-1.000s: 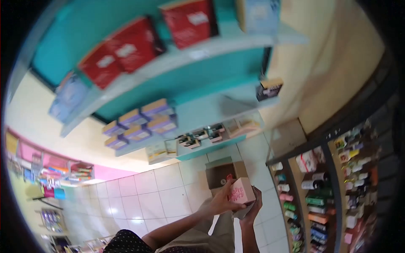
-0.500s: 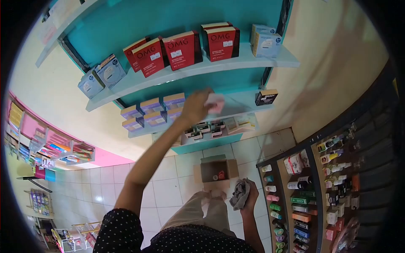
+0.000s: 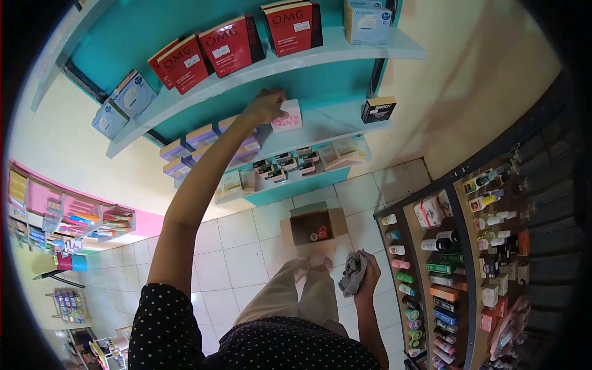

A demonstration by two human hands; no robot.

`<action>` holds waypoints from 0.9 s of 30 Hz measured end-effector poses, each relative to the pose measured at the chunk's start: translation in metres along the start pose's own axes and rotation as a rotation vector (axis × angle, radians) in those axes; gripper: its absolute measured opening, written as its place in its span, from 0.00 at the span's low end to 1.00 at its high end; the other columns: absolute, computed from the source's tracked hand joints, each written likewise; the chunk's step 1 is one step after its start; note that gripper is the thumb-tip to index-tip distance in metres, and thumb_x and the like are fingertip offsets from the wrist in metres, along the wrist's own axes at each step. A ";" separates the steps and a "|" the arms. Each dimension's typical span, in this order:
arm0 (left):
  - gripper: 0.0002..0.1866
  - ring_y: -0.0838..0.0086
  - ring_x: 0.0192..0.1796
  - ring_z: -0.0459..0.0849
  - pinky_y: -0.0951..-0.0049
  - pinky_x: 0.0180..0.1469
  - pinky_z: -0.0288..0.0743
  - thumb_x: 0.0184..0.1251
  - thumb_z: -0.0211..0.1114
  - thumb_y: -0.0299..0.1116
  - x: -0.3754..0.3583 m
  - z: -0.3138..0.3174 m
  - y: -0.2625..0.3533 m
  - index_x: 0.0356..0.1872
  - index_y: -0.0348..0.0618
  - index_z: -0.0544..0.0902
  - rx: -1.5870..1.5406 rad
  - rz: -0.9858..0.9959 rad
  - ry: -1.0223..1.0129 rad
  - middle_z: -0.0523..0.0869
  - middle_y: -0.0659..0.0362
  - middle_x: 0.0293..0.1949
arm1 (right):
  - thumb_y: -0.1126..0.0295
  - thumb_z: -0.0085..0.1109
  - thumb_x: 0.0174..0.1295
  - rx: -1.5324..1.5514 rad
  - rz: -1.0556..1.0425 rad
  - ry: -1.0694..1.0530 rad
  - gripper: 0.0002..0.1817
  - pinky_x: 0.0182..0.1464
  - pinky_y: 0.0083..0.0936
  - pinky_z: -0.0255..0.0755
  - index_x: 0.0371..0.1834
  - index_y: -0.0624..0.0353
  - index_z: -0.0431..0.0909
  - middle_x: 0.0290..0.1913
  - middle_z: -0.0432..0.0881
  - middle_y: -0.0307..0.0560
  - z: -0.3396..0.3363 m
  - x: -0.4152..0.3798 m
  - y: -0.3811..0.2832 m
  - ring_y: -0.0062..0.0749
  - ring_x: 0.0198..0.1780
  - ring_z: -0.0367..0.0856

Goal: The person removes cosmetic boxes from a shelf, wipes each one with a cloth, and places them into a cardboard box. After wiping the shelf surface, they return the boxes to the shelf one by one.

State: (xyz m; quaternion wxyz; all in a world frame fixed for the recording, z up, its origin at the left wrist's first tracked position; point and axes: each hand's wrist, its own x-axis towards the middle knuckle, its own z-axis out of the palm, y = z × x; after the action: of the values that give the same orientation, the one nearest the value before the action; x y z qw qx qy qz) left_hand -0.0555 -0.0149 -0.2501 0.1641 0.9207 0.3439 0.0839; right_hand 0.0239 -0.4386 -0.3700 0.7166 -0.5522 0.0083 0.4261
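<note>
My left hand (image 3: pixel 267 106) reaches out to the middle shelf (image 3: pixel 333 121), its fingers closed on the left side of a small white box with a pink pattern (image 3: pixel 287 117). The box is upright and appears to rest on the shelf. To its left, partly behind my forearm, are several purple-and-white boxes (image 3: pixel 201 135). A black box with a tan top (image 3: pixel 378 110) stands at the shelf's right end. Low on the right, my right hand (image 3: pixel 370 279) is wrapped round a crumpled grey cloth (image 3: pixel 353 273).
Red OMG boxes (image 3: pixel 232 46) and pale blue boxes (image 3: pixel 367 24) line the upper shelf (image 3: pixel 404 50). Small dark boxes (image 3: pixel 287 163) sit on the lowest shelf. An open cardboard box (image 3: pixel 337 222) stands on the tiled floor by my feet. Shelves of bottles (image 3: pixel 401 263) rise at right.
My left hand has brought the pink-and-white box, blurred before, to the shelf beside the purple boxes. The view has shifted, and my right hand still holds the cloth.
</note>
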 end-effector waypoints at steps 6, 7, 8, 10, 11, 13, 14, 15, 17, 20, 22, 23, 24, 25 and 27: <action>0.20 0.59 0.42 0.72 0.66 0.45 0.67 0.39 0.70 0.35 -0.005 -0.003 0.006 0.34 0.40 0.73 0.051 0.003 0.028 0.76 0.52 0.35 | 0.67 0.43 0.57 -0.079 -0.072 -0.007 0.13 0.32 0.19 0.71 0.37 0.64 0.74 0.33 0.75 0.43 -0.004 0.003 0.009 0.24 0.32 0.75; 0.20 0.59 0.42 0.72 0.66 0.45 0.67 0.39 0.70 0.35 -0.006 -0.002 0.006 0.34 0.40 0.73 0.052 -0.002 0.025 0.76 0.52 0.35 | 0.67 0.43 0.57 -0.088 -0.064 0.002 0.13 0.30 0.19 0.71 0.37 0.63 0.73 0.32 0.75 0.42 -0.003 0.004 0.010 0.24 0.31 0.74; 0.21 0.59 0.43 0.73 0.65 0.45 0.67 0.39 0.70 0.35 -0.007 -0.005 0.011 0.35 0.40 0.73 0.051 -0.035 0.007 0.76 0.52 0.36 | 0.67 0.43 0.57 -0.097 -0.057 0.013 0.13 0.29 0.19 0.71 0.37 0.63 0.73 0.32 0.75 0.42 -0.002 0.005 0.010 0.23 0.30 0.74; 0.21 0.59 0.44 0.73 0.65 0.46 0.67 0.39 0.70 0.35 -0.009 -0.010 0.016 0.36 0.40 0.73 0.049 -0.071 -0.015 0.76 0.52 0.36 | 0.67 0.43 0.58 -0.104 -0.045 0.009 0.13 0.28 0.19 0.71 0.37 0.63 0.73 0.31 0.75 0.41 0.000 0.004 0.008 0.23 0.30 0.74; 0.23 0.59 0.46 0.72 0.67 0.47 0.66 0.41 0.69 0.35 -0.009 -0.011 0.017 0.40 0.40 0.72 0.033 -0.070 -0.080 0.76 0.51 0.40 | 0.67 0.43 0.58 -0.109 -0.037 0.004 0.13 0.28 0.19 0.71 0.37 0.63 0.73 0.31 0.74 0.41 0.001 0.004 0.007 0.22 0.30 0.74; 0.26 0.59 0.49 0.71 0.68 0.48 0.65 0.42 0.68 0.36 -0.012 -0.013 0.019 0.44 0.39 0.71 0.016 -0.071 -0.155 0.75 0.50 0.43 | 0.69 0.43 0.57 -0.096 -0.005 -0.005 0.11 0.35 0.18 0.69 0.37 0.64 0.74 0.32 0.75 0.41 -0.002 0.005 0.006 0.22 0.33 0.73; 0.27 0.59 0.49 0.72 0.67 0.49 0.66 0.42 0.68 0.35 -0.016 -0.013 0.022 0.46 0.40 0.70 0.095 -0.061 -0.096 0.75 0.49 0.45 | 0.72 0.44 0.57 -0.083 0.021 -0.015 0.10 0.42 0.18 0.67 0.36 0.65 0.74 0.33 0.75 0.40 -0.003 0.004 0.006 0.21 0.36 0.72; 0.28 0.59 0.50 0.72 0.67 0.50 0.66 0.43 0.68 0.35 -0.021 -0.014 0.026 0.49 0.40 0.70 0.174 -0.050 -0.039 0.75 0.48 0.46 | 0.72 0.44 0.57 -0.084 0.030 -0.007 0.10 0.42 0.18 0.67 0.36 0.65 0.74 0.33 0.75 0.40 -0.003 0.004 0.006 0.21 0.36 0.72; 0.27 0.57 0.48 0.72 0.65 0.48 0.66 0.43 0.67 0.34 -0.038 -0.016 0.037 0.47 0.39 0.70 0.238 -0.013 0.131 0.75 0.48 0.45 | 0.71 0.45 0.57 -0.043 0.012 0.000 0.10 0.42 0.18 0.66 0.36 0.65 0.74 0.33 0.75 0.41 -0.003 0.003 0.007 0.22 0.36 0.72; 0.24 0.58 0.45 0.73 0.64 0.44 0.67 0.44 0.65 0.29 -0.080 -0.011 0.071 0.46 0.39 0.71 0.186 0.158 0.627 0.75 0.49 0.43 | 0.71 0.44 0.57 -0.089 -0.020 0.022 0.10 0.42 0.17 0.66 0.36 0.65 0.74 0.33 0.75 0.40 -0.009 0.004 0.015 0.20 0.36 0.71; 0.21 0.59 0.45 0.74 0.63 0.43 0.67 0.45 0.65 0.27 -0.114 0.026 0.084 0.44 0.40 0.72 0.021 0.135 0.808 0.75 0.50 0.43 | 0.70 0.46 0.56 -0.212 -0.016 0.024 0.11 0.43 0.19 0.66 0.37 0.66 0.74 0.34 0.76 0.44 -0.018 0.006 0.027 0.24 0.37 0.73; 0.21 0.59 0.45 0.73 0.63 0.43 0.68 0.45 0.64 0.27 -0.133 0.055 0.088 0.44 0.40 0.72 -0.047 0.112 0.743 0.74 0.50 0.44 | 0.68 0.48 0.56 -0.342 -0.019 0.013 0.13 0.44 0.21 0.67 0.38 0.66 0.74 0.35 0.77 0.47 -0.025 0.006 0.036 0.29 0.37 0.75; 0.21 0.59 0.45 0.73 0.63 0.44 0.68 0.45 0.64 0.26 -0.149 0.088 0.090 0.44 0.41 0.72 -0.117 0.091 0.676 0.74 0.51 0.45 | 0.68 0.48 0.56 -0.326 0.004 0.051 0.13 0.44 0.21 0.67 0.38 0.66 0.74 0.35 0.77 0.47 -0.040 0.006 0.063 0.29 0.37 0.75; 0.20 0.59 0.46 0.73 0.63 0.45 0.68 0.46 0.63 0.26 -0.159 0.122 0.092 0.45 0.41 0.72 -0.112 0.130 0.555 0.73 0.51 0.46 | 0.66 0.51 0.54 -0.616 -0.043 0.044 0.14 0.42 0.24 0.68 0.36 0.67 0.74 0.33 0.77 0.49 -0.062 0.005 0.105 0.31 0.35 0.75; 0.20 0.57 0.48 0.72 0.63 0.48 0.68 0.47 0.61 0.25 -0.175 0.195 0.085 0.45 0.42 0.72 -0.148 0.170 0.305 0.71 0.51 0.49 | 0.59 0.57 0.48 -0.976 0.113 -0.026 0.21 0.41 0.31 0.69 0.38 0.68 0.74 0.33 0.78 0.58 -0.074 -0.011 0.130 0.42 0.38 0.78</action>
State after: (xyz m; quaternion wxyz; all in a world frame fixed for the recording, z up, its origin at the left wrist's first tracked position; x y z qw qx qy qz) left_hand -0.0825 -0.2386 -0.4088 0.1699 0.9086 0.2784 0.2610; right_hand -0.0294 -0.5006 -0.4955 0.3501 -0.8168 -0.1711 0.4254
